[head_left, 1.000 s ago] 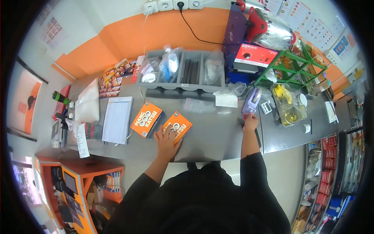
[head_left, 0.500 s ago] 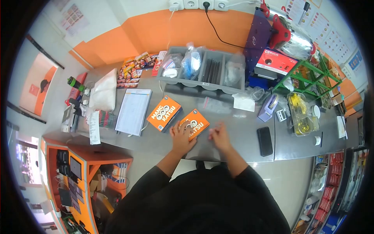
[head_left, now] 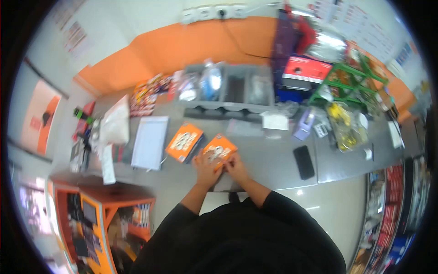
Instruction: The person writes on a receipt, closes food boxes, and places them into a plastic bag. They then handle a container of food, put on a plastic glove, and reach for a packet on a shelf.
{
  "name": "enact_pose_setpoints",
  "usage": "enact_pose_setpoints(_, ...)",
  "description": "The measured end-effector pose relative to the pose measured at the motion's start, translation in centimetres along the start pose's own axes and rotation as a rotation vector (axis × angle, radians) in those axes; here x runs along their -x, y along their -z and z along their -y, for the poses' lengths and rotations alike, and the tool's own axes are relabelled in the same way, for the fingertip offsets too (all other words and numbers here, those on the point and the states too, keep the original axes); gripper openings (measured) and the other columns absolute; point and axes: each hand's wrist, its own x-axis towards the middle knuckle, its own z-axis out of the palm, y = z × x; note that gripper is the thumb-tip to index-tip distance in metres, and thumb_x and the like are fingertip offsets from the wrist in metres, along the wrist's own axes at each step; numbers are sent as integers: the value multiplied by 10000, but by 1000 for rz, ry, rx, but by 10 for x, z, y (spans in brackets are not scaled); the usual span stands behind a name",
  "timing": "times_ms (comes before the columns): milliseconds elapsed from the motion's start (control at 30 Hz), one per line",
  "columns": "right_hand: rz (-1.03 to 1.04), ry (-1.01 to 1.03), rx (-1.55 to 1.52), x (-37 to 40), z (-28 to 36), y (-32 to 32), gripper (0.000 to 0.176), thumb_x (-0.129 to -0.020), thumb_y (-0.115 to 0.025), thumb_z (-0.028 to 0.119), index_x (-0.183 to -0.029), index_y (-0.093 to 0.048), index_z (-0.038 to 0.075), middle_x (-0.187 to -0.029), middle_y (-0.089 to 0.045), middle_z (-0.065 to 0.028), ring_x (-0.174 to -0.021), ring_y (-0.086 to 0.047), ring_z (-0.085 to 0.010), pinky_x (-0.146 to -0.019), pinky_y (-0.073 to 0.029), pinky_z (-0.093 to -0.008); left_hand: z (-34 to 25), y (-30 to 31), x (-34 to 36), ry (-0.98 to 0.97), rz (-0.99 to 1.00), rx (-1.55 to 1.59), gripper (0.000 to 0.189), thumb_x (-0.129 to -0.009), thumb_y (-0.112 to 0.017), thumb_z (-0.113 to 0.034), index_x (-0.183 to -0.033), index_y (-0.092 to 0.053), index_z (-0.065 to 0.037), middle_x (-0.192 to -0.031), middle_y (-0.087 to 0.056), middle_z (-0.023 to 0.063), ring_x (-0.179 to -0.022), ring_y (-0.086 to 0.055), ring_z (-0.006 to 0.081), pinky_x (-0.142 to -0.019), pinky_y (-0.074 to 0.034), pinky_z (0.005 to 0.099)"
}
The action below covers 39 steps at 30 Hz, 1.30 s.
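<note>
Mang Katsu box (head_left: 221, 149) lies on the metal counter (head_left: 269, 169) beside a matching orange carton (head_left: 185, 142) — left hand (head_left: 207, 171) loosely spread against the box, right hand (head_left: 236, 168) half-curled at its right edge; whether either grips, I cannot tell.

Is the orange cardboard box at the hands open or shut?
The orange cardboard box looks shut: its printed top lies flat, no flap raised; left hand and right hand hide part.
</note>
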Motion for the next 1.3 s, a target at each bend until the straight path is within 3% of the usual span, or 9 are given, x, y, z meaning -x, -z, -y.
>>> enact_pose_setpoints(133, 80, 100, 266, 0, 6, 16, 283, -920, -627, 234, -1124, -521, 71, -973, -653, -189, -818, -650, -371, -744, -519, -435, 2, -9, -2, -72, -56, 10, 294, -781, -724, -341, -1039, -685, -205, -1286, -528, 107, -1304, -388, 385, -1024, -235, 575)
enact_pose_setpoints(500, 359, 490, 765, -17, 27, 50, 327, -966, -451, 225, -1287, -487, 168, -972, -684, -140, -793, -676, -367, -673, -541, -455, -1, -7, -4, -45, 75, -30, 306, -742, -759, -291, -1017, -657, -203, -1360, -469, 92, -1365, -320, 375, -1042, -192, 613)
enact_pose_setpoints(700, 544, 440, 1106, -13, 77, 100, 312, -935, -492, 227, -1225, -548, 127, -934, -665, -142, -852, -678, -329, -710, -530, -473, -12, 8, -14, -30, 134, -109, 714, -651, -821, -229, -1285, -519, -104, -1367, -430, 210, -1319, -368, 410, -1056, -265, 556)
enact_pose_setpoints(800, -15, 501, 731, -9, 77, 235, 321, -866, -590, 298, -1121, -613, 105, -969, -662, -147, -949, -646, -365, -783, -518, -479, -16, 13, -24, 62, 180, -39, 1136, -537, -868, -123, -1455, -217, 30, -1399, -383, 281, -1287, -384, 466, -1074, -331, 515)
enact_pose_setpoints(833, -223, 197, 750, -5, 93, 300, 260, -844, -613, 265, -1034, -630, 90, -991, -652, -156, -919, -642, -378, -786, -515, -465, -20, 14, -25, 78, 174, -34, 1136, -537, -868, -123, -1455, -217, 30, -1399, -383, 281, -1287, -384, 466, -1074, -331, 515)
enact_pose_setpoints(933, -1168, 249, 386, 4, 61, 502, 287, -806, -620, 81, -1075, -537, 21, -953, -601, -189, -857, -597, -370, -774, -486, -440, -24, 11, -30, 188, 226, -26, 1191, -514, -853, -124, -1479, -176, 45, -1390, -392, 294, -1292, -386, 466, -1076, -340, 499)
enact_pose_setpoints(1000, -1565, 67, 822, 33, 30, 632, 330, -822, -631, 79, -1112, -521, -31, -1022, -585, -199, -955, -576, -367, -872, -453, -447, -21, 6, -33, 192, 252, -44, 1191, -502, -844, -116, -1476, -178, 50, -1384, -399, 294, -1284, -393, 470, -1070, -351, 496)
enact_pose_setpoints(1100, -1324, -528, 865, 82, -16, 759, 615, -830, -680, 235, -1326, -449, -45, -1302, -534, -236, -1245, -485, -380, -1046, -395, -435, -36, 3, -36, 225, 254, -62, 1177, -483, -816, -104, -1473, -197, 46, -1365, -420, 291, -1263, -408, 484, -1051, -377, 496)
enact_pose_setpoints(1300, -1264, -568, 881, 96, -52, 786, 613, -838, -639, 192, -1406, -416, 135, -1274, -589, -163, -1171, -558, -333, -976, -429, -448, -63, -3, -38, 114, 259, -121, 1052, -525, -797, -141, -1442, -298, -16, -1272, -489, 232, -1188, -466, 432, -1014, -376, 521)
